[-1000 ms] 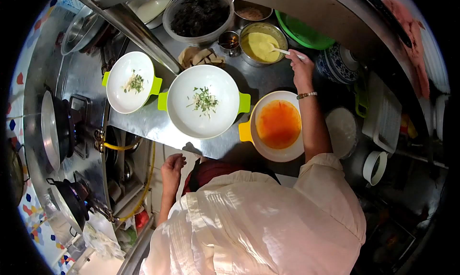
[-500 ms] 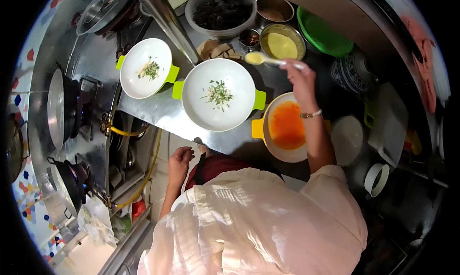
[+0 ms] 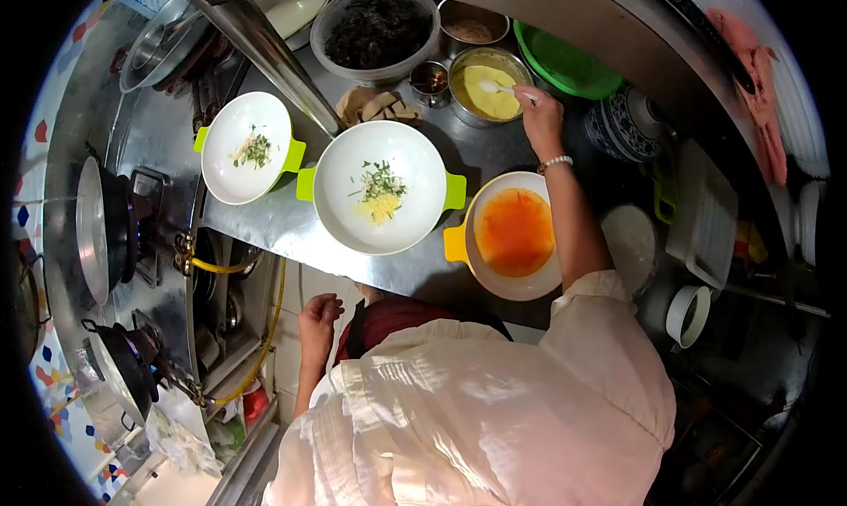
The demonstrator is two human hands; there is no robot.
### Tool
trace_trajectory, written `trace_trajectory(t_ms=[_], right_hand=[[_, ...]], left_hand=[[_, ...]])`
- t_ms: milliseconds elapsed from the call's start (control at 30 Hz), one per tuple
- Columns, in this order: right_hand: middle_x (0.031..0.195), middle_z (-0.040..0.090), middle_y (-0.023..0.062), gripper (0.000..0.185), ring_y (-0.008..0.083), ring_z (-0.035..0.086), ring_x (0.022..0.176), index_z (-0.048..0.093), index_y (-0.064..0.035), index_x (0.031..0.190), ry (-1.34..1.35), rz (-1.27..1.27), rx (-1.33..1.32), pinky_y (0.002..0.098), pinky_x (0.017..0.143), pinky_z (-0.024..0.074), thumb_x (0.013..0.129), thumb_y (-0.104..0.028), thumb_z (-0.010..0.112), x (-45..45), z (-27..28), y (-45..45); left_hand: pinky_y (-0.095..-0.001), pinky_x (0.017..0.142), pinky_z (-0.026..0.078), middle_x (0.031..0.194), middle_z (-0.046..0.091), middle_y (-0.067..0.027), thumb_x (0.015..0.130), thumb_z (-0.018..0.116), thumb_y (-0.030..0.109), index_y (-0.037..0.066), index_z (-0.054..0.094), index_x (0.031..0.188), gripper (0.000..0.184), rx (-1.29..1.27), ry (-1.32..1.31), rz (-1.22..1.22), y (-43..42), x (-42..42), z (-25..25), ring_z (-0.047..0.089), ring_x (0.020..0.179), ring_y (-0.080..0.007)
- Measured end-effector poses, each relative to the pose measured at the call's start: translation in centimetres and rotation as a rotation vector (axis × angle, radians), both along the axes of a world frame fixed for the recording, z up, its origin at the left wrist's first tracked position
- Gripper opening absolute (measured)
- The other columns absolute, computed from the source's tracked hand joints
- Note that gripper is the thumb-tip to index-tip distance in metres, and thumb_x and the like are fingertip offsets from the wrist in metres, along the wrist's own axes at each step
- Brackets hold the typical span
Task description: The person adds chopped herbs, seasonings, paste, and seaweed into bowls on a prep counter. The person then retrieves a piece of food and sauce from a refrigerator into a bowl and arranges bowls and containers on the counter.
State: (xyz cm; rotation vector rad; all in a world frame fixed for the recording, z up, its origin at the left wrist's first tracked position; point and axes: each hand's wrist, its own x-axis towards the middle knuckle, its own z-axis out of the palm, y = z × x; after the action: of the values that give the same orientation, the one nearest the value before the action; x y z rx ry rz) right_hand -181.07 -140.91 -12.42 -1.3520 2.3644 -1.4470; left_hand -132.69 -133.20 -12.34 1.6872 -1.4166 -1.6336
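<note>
My right hand [image 3: 540, 116] grips the handle of a white spoon [image 3: 496, 88], whose bowl sits in the yellow powder of a metal bowl [image 3: 459, 106] at the back. My left hand [image 3: 319, 321] hangs by the front edge of the counter, fingers curled with nothing visible in them. In the middle stands a white bowl with green handles [image 3: 341, 208], holding chopped greens and a patch of yellow powder. A smaller white bowl [image 3: 216, 166] to its left holds greens and pale bits. Red-orange liquid fills a yellow-handled bowl [image 3: 520, 286] below my right forearm.
A tub of dark food [image 3: 375, 29], a small metal cup [image 3: 430, 79] and a green basin [image 3: 565, 63] line the back. A metal post [image 3: 265, 56] rises behind the bowls. Two pans [image 3: 92, 232] [image 3: 123, 374] stand on burners at the left. Patterned bowls [image 3: 622, 125] are stacked right.
The spoon, loaded and held over the counter half a second ago, is back in the powder bowl with my right hand. Yellow powder now lies on the greens in the middle bowl.
</note>
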Motion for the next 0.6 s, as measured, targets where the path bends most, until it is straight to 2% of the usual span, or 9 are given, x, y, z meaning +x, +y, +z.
trace_trajectory(t_ms=[67, 133, 167, 233, 367, 467, 533, 600], right_hand=[[0.079, 0.063, 0.0126, 0.016, 0.0222, 0.062, 0.072, 0.065, -0.0034, 0.083, -0.002, 0.036, 0.033, 0.0278, 0.064, 0.0463, 0.077, -0.016, 0.057, 0.4, -0.1, 0.1], [0.078, 0.063, 0.0124, 0.016, 0.0218, 0.062, 0.070, 0.066, -0.0037, 0.082, -0.150, 0.053, 0.174, 0.0280, 0.063, 0.0461, 0.076, -0.016, 0.058, 1.6, -0.2, 0.8], [0.078, 0.063, 0.0124, 0.016, 0.0218, 0.062, 0.070, 0.066, -0.0037, 0.082, -0.149, 0.050, 0.177, 0.0280, 0.063, 0.0461, 0.076, -0.016, 0.058, 1.6, -0.6, 0.8], [0.078, 0.063, 0.0125, 0.016, 0.0217, 0.062, 0.070, 0.066, -0.0052, 0.082, -0.339, 0.018, 0.109, 0.0281, 0.062, 0.0462, 0.076, -0.018, 0.058, 1.7, -1.0, 0.6], [0.079, 0.064, 0.0131, 0.017, 0.0211, 0.062, 0.070, 0.066, -0.0054, 0.082, -0.235, -0.104, 0.103, 0.0278, 0.064, 0.0464, 0.076, -0.019, 0.058, 1.3, 0.4, -0.5], [0.079, 0.064, 0.0133, 0.018, 0.0201, 0.063, 0.071, 0.066, -0.0047, 0.083, -0.127, -0.076, 0.079, 0.0279, 0.064, 0.0465, 0.077, -0.020, 0.058, 0.7, -0.6, -1.6], [0.079, 0.064, 0.0141, 0.018, 0.0200, 0.063, 0.072, 0.066, -0.0045, 0.083, -0.063, 0.047, 0.184, 0.0283, 0.064, 0.0460, 0.077, -0.020, 0.058, 1.6, 0.6, -1.5], [0.079, 0.064, 0.0140, 0.018, 0.0189, 0.063, 0.072, 0.066, -0.0030, 0.084, -0.111, 0.069, 0.220, 0.0275, 0.065, 0.0459, 0.077, -0.018, 0.058, 1.9, 0.9, -1.0]], left_hand=[[-0.0245, 0.063, 0.045, 0.081, 0.061, -0.0120, 0.083, 0.051, 0.006, -0.006, 0.055, 0.094, 0.016, -0.007, 0.033, 0.016, 0.0, 0.0, -0.1, 0.058, 0.069, -0.0149], [-0.0247, 0.063, 0.045, 0.081, 0.061, -0.0119, 0.084, 0.051, 0.006, -0.006, 0.055, 0.094, 0.016, 0.002, 0.040, 0.016, 0.0, 0.0, -0.1, 0.058, 0.069, -0.0150], [-0.0248, 0.063, 0.045, 0.081, 0.061, -0.0119, 0.084, 0.051, 0.006, -0.006, 0.055, 0.094, 0.016, 0.009, 0.048, 0.016, -0.1, -0.1, -0.2, 0.058, 0.069, -0.0151], [-0.0249, 0.063, 0.045, 0.081, 0.061, -0.0117, 0.084, 0.050, 0.006, -0.006, 0.055, 0.094, 0.016, 0.014, 0.039, 0.005, -0.2, -0.2, -0.2, 0.058, 0.069, -0.0152], [-0.0251, 0.064, 0.045, 0.082, 0.061, -0.0114, 0.084, 0.050, 0.006, -0.005, 0.054, 0.095, 0.016, 0.008, 0.026, -0.009, -0.7, -0.4, -0.2, 0.058, 0.070, -0.0155], [-0.0250, 0.064, 0.045, 0.081, 0.061, -0.0115, 0.084, 0.050, 0.006, -0.005, 0.055, 0.095, 0.017, 0.003, 0.023, -0.035, -1.0, -0.5, 0.1, 0.058, 0.070, -0.0153], [-0.0250, 0.064, 0.045, 0.081, 0.061, -0.0115, 0.084, 0.050, 0.007, -0.005, 0.055, 0.095, 0.017, 0.011, 0.020, -0.037, -1.1, -0.6, 0.3, 0.058, 0.070, -0.0152], [-0.0250, 0.064, 0.045, 0.081, 0.061, -0.0115, 0.084, 0.050, 0.007, -0.005, 0.055, 0.094, 0.017, 0.018, 0.021, -0.040, -1.2, -0.6, 0.3, 0.058, 0.069, -0.0150]])
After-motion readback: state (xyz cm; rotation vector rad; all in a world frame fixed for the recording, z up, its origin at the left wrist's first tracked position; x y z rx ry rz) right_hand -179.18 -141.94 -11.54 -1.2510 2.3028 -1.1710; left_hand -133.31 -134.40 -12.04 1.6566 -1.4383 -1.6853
